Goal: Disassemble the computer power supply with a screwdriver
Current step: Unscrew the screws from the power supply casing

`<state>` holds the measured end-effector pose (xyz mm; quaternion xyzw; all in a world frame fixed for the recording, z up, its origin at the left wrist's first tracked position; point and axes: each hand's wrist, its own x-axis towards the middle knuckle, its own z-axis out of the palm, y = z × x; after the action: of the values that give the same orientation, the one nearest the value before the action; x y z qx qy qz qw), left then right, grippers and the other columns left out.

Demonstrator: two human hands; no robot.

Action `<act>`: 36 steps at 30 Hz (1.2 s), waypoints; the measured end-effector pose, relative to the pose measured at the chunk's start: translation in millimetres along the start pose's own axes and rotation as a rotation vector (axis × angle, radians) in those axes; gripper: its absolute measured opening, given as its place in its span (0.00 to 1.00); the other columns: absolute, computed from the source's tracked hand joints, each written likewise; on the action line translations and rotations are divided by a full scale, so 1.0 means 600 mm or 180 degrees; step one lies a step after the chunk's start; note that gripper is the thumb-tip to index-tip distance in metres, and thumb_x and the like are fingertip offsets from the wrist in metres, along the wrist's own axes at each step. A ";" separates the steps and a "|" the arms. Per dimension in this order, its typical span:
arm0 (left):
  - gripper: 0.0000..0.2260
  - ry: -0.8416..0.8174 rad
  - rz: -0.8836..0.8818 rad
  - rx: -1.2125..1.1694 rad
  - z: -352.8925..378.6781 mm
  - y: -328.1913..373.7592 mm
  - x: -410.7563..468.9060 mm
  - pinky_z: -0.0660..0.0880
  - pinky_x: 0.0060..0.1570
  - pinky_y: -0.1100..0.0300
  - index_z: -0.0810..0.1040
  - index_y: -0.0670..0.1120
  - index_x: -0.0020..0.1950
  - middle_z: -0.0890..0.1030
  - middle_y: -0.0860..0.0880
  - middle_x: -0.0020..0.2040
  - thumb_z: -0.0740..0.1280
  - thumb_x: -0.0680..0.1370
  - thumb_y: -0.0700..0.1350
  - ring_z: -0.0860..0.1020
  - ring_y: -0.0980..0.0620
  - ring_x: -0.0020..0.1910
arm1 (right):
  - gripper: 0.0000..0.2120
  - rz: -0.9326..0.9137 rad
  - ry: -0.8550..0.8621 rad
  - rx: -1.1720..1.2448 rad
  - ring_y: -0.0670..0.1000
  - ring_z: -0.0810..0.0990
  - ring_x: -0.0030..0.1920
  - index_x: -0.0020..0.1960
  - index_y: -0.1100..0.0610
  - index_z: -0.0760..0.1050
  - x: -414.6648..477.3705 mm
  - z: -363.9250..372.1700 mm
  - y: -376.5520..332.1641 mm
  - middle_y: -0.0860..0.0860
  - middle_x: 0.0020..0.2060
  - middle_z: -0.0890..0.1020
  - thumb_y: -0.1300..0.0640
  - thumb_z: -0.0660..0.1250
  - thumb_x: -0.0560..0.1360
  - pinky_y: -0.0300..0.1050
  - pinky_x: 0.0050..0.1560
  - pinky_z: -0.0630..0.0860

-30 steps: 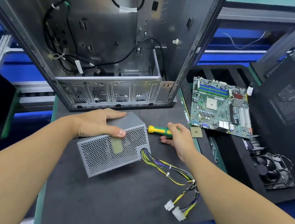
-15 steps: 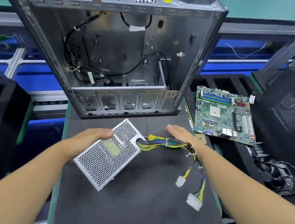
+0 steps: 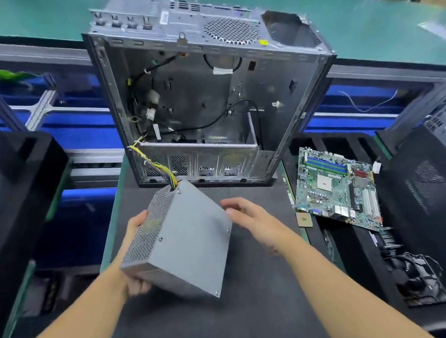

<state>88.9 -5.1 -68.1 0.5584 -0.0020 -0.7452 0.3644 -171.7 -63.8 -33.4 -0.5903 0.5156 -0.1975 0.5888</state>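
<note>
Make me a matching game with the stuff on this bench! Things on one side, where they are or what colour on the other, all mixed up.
Things:
1. power supply
2. motherboard
3. wire bundle
4. computer case

Matches:
A. green, lying right of the black mat
B. open and silver, at the mat's far end
C. grey, held by the left hand
D. yellow and black

Pairs: 1-C, 2-A, 3-D, 4-B.

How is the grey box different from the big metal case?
The grey box is small and closed; the metal case is big and open. The left hand holds the grey box tilted; the metal case rests on the mat. Both are grey metal.
</note>
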 end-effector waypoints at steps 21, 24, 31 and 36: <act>0.27 -0.0350 0.0025 -0.0807 0.041 -0.100 0.004 0.78 0.24 0.55 0.79 0.43 0.22 0.79 0.46 0.25 0.60 0.79 0.52 0.79 0.46 0.21 | 0.16 0.0295 -0.0127 0.2031 0.52 0.79 0.55 0.65 0.51 0.75 -0.019 0.027 0.006 0.52 0.56 0.82 0.52 0.64 0.78 0.55 0.61 0.72; 0.19 -0.0692 0.0244 -0.0710 0.044 -0.100 0.002 0.79 0.33 0.56 0.83 0.48 0.31 0.83 0.50 0.33 0.66 0.74 0.60 0.82 0.47 0.30 | 0.14 0.0450 0.0100 0.2168 0.54 0.79 0.53 0.65 0.55 0.74 -0.011 0.028 0.000 0.54 0.54 0.81 0.54 0.59 0.82 0.55 0.57 0.75; 0.14 -0.0532 0.0338 0.0316 0.006 -0.106 0.030 0.82 0.43 0.52 0.85 0.44 0.57 0.84 0.43 0.57 0.61 0.83 0.47 0.84 0.43 0.53 | 0.06 0.0305 0.0139 0.1878 0.53 0.76 0.50 0.54 0.56 0.76 0.020 0.015 -0.017 0.53 0.55 0.80 0.58 0.61 0.81 0.51 0.54 0.71; 0.17 -0.0550 0.0213 0.1795 0.010 -0.121 0.010 0.79 0.56 0.49 0.83 0.48 0.60 0.85 0.47 0.54 0.56 0.83 0.46 0.83 0.49 0.48 | 0.05 0.0309 -0.0315 0.1320 0.53 0.78 0.55 0.53 0.59 0.75 0.040 0.009 -0.020 0.52 0.60 0.82 0.60 0.62 0.80 0.52 0.58 0.74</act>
<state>44.1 42.8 -100.8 0.5717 -0.2585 -0.7476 0.2177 -153.4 -84.2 -32.6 -0.4400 0.4623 -0.2415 0.7310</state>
